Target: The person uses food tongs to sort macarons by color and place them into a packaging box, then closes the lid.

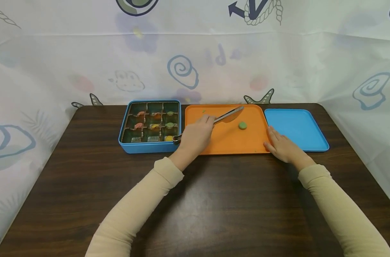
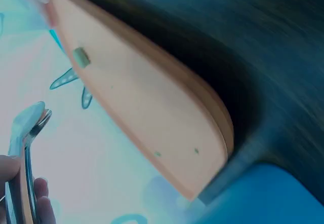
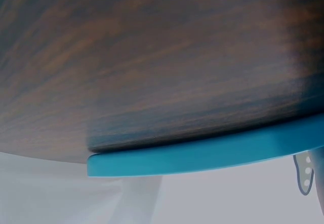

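Note:
My left hand (image 1: 196, 134) holds metal tongs (image 1: 228, 114) over the orange tray (image 1: 220, 144), their tips pointing to the back right. In the left wrist view the arms of the tongs (image 2: 23, 148) stand close together near the tips, with nothing seen between them. A small round green piece (image 1: 242, 125) lies on the tray, to the right of that hand. At the tray's right edge rests my right hand (image 1: 282, 146), fingers extended and touching the rim. The right wrist view does not show its fingers.
On the left stands a blue box (image 1: 143, 148) with a dark divided insert holding several colourful pieces. A blue lid or tray (image 1: 297, 128) lies right of the orange tray. Tiny green crumbs (image 2: 196, 151) dot the tray. A patterned white sheet (image 1: 214, 71) hangs behind the table.

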Demonstrator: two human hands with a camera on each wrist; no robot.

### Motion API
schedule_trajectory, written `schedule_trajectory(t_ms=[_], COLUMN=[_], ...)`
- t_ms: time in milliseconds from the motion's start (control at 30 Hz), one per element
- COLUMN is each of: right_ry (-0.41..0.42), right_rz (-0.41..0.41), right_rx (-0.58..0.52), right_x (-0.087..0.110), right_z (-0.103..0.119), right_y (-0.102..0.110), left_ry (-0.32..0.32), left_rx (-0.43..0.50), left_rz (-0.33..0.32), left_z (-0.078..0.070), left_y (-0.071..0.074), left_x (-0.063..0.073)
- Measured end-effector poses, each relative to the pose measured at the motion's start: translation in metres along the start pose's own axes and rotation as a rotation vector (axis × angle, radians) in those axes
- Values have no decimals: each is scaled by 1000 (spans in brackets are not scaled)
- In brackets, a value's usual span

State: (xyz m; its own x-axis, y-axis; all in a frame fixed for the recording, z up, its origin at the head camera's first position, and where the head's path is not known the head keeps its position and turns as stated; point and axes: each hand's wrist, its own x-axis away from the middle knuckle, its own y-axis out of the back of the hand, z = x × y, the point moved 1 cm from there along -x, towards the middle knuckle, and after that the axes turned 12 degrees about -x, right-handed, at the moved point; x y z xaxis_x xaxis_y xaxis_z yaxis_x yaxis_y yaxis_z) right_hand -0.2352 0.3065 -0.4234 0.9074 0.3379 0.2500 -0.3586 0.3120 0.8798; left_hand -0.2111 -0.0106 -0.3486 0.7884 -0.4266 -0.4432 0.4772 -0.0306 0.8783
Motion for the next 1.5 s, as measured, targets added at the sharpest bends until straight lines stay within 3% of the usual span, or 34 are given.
schedule_trajectory(t_ms=[267, 533, 900, 1200, 1500], right_ry=[6, 6, 9, 9, 6], right_rz=[-18, -17, -25, -22, -27], right_rx=[3, -7, -6, -18, -8], right_x=[1, 3, 3, 1, 0], right_z=[-2, -1, 0, 0, -2], right_y=[-2, -5, -6, -4, -1], left_ry=[26, 86, 139, 162, 151], left_rx=[10, 18, -36, -45, -42], left_rz=[-129, -156, -206, -203, -200], left_z=[32, 74, 131, 154, 160], left_y=[20, 33, 38, 40, 30], left_x=[24, 59, 110, 141, 158])
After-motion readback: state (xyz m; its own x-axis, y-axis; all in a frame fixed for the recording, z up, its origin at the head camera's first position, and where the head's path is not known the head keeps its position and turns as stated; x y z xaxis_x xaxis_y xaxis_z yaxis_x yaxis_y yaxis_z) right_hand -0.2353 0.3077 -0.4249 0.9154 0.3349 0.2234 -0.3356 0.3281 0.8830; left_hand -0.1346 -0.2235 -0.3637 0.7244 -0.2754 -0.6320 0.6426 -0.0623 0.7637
